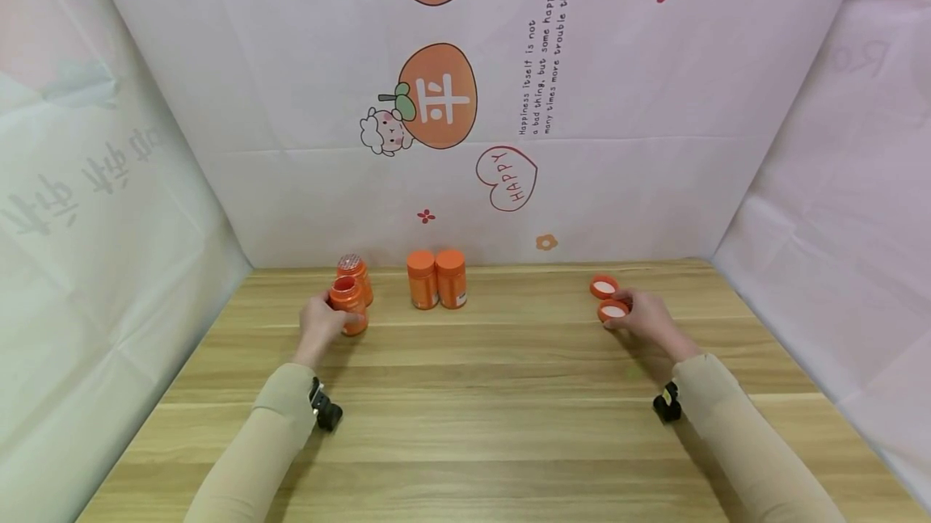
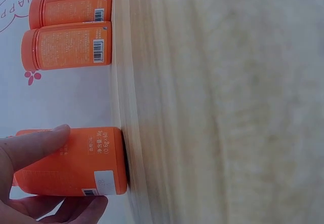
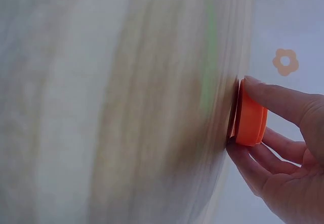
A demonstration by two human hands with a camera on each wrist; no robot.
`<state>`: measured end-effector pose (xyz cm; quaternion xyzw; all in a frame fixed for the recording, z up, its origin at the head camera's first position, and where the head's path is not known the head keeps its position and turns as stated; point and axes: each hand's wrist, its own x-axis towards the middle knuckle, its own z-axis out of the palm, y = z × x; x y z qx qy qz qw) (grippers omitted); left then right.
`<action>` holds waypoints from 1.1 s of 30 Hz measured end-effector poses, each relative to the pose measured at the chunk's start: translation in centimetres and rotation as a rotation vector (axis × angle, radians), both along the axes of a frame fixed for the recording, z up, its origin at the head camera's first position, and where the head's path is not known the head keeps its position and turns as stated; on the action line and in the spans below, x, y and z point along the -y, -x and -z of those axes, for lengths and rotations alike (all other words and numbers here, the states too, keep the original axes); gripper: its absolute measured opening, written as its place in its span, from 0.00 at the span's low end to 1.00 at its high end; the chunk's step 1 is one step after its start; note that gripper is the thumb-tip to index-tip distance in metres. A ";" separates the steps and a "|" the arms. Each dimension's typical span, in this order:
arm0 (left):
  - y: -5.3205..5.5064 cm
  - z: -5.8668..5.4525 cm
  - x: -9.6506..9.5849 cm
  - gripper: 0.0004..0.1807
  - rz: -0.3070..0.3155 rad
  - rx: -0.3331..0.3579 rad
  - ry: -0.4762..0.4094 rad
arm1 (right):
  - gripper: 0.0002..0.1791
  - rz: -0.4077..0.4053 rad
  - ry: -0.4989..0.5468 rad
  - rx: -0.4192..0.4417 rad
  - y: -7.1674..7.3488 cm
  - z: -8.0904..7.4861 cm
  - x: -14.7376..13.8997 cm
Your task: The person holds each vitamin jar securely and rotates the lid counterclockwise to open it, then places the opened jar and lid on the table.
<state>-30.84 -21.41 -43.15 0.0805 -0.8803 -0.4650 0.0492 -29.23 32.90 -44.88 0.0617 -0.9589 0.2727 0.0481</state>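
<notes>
At the table's left, my left hand (image 1: pixel 324 324) grips an uncapped orange bottle (image 1: pixel 350 314), its mouth facing up. In the left wrist view the thumb and fingers lie around this orange bottle (image 2: pixel 83 163), its base right at the table. Just behind it stands a second orange bottle (image 1: pixel 354 271) with a pale, speckled top. Over at the right, my right hand (image 1: pixel 643 316) pinches an orange lid (image 1: pixel 612 311) between thumb and fingers, pale inside facing up. The right wrist view shows the lid (image 3: pixel 250 115) edge-on, close to the tabletop. Another upturned orange lid (image 1: pixel 604 287) lies just behind it.
Two capped orange bottles (image 1: pixel 423 280) (image 1: pixel 452 280) stand side by side near the back edge, right of the left hand. The wooden table (image 1: pixel 465 410) ends at a printed white cloth backdrop (image 1: pixel 618 183), with white cloth on both sides.
</notes>
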 end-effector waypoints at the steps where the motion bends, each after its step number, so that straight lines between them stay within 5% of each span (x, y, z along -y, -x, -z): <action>1: 0.0 0.0 0.1 0.33 0.000 -0.002 0.003 | 0.32 -0.002 -0.004 -0.002 0.0 0.0 0.0; 33: 0.1 0.1 0.6 0.33 -0.013 0.028 0.018 | 0.31 0.014 0.038 0.017 0.0 0.1 -0.3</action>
